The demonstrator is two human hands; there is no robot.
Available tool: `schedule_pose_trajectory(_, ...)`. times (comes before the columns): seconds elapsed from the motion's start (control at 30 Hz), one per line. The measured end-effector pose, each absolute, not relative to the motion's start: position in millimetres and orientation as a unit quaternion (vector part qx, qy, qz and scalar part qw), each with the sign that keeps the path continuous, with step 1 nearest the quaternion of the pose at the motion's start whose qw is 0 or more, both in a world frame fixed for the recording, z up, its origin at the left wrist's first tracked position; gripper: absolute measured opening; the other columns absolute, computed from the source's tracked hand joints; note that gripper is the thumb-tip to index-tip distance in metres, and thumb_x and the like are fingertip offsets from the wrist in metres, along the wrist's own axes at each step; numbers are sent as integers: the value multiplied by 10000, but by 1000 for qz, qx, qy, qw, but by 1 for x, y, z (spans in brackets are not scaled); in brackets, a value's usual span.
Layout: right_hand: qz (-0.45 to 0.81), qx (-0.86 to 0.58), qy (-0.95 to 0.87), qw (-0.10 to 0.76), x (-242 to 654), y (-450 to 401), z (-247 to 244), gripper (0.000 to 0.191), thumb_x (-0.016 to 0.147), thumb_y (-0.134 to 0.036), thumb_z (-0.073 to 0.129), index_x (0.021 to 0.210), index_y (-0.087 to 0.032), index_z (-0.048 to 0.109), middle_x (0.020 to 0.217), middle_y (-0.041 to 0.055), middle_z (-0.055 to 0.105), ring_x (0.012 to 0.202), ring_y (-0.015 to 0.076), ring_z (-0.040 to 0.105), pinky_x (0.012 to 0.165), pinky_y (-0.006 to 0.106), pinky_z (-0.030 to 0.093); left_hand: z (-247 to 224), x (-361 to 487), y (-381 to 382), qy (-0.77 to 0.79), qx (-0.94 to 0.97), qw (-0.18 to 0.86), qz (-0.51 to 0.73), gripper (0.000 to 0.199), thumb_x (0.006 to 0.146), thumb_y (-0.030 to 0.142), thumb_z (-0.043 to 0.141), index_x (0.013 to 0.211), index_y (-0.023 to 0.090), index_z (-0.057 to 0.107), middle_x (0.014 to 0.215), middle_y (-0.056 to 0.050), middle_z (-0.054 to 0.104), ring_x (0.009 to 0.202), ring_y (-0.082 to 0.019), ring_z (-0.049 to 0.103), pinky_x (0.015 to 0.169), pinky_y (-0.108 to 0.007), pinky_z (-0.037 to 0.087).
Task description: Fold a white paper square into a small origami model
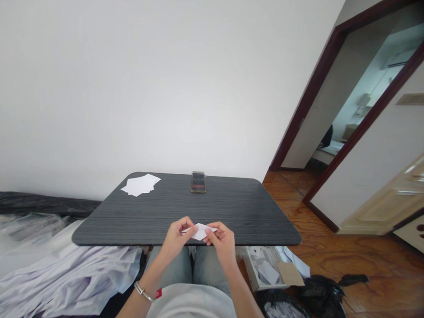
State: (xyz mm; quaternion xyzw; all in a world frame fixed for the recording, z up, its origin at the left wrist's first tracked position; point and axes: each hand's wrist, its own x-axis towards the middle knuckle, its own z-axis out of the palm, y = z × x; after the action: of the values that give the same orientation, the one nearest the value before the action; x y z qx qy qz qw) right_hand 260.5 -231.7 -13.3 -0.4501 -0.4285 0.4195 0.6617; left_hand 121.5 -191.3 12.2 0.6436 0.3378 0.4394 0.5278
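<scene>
Pinching a folded white paper piece [200, 231] between their fingertips, the left hand [176, 238] and right hand [223, 240] hold it just above the front edge of the dark grey ribbed table [252, 212].

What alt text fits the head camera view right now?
The left hand and right hand hold a folded piece of white paper above the near edge of a dark grey table. A stack of white paper sheets and a smartphone lie near the table's far edge.

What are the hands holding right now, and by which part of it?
The left hand and right hand pinch a folded white paper between their fingers, one at each pointed end.
</scene>
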Motion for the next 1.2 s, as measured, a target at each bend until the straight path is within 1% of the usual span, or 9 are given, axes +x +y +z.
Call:
schedule_pose_trajectory(0.07, 435, -450, -424, 655, 260, -231, -13, 223, 642, -334, 673, 720, -145, 584, 471, -11, 595, 410, 112, 547, 395, 199, 417, 14, 122, -192, 339, 646, 526, 436, 222, 679, 331, 612, 630, 136, 518, 565, 20, 546, 533, -101, 500, 511, -190, 384)
schedule_pose_trajectory(0.2, 461, -450, -425, 635, 261, -232, -12, 212, 636, -317, 681, 707, -142, 585, 462, -13, 595, 404, 107, 544, 400, 194, 414, 16, 123, -194, 338, 667, 521, 412, 201, 676, 306, 623, 738, 116, 601, 656, -22, 603, 596, -122, 531, 553, -205, 410)
schedule_pose_trajectory(0.33, 453, -459, -422, 637, 261, -232, -12, 205, 627, -317, 683, 710, -150, 597, 500, -5, 614, 429, 113, 551, 405, 200, 423, 13, 125, -195, 336, 644, 556, 403, 228, 676, 338, 617, 684, 110, 610, 584, -15, 588, 523, -112, 514, 482, -200, 417)
schedule_pose_trajectory(0.4, 448, -460, -411, 647, 262, -231, -13, 217, 612, -325, 690, 713, -151, 607, 516, -1, 621, 442, 115, 554, 404, 201, 425, 12, 125, -195, 336, 627, 573, 408, 236, 663, 345, 627, 670, 110, 607, 575, -13, 586, 518, -110, 517, 469, -198, 428)
schedule_pose_trajectory(0.6, 484, -447, -390, 643, 268, -229, -13, 241, 568, -333, 719, 695, -143, 642, 505, 4, 627, 437, 116, 556, 428, 216, 442, 12, 124, -194, 331, 598, 609, 403, 274, 641, 338, 650, 807, 121, 634, 658, -35, 621, 577, -131, 556, 479, -207, 467)
schedule_pose_trajectory(0.77, 503, -445, -381, 636, 272, -231, -9, 245, 539, -319, 742, 683, -138, 660, 479, 4, 627, 430, 118, 560, 443, 224, 456, 14, 123, -194, 324, 592, 625, 393, 251, 638, 323, 655, 783, 119, 641, 634, -32, 618, 563, -127, 551, 463, -197, 453)
schedule_pose_trajectory(0.97, 520, -440, -381, 625, 275, -234, -5, 227, 545, -301, 743, 671, -134, 654, 495, 12, 644, 454, 114, 581, 466, 214, 468, 15, 122, -194, 319, 594, 630, 384, 230, 644, 314, 651, 777, 125, 645, 629, -19, 615, 557, -122, 542, 466, -201, 444)
schedule_pose_trajectory(1.2, 522, -448, -382, 617, 273, -234, -3, 237, 521, -304, 749, 634, -135, 628, 487, 0, 628, 437, 107, 557, 450, 210, 447, 12, 122, -193, 303, 614, 628, 369, 228, 643, 291, 660, 780, 110, 631, 614, -20, 624, 503, -97, 523, 470, -186, 403)
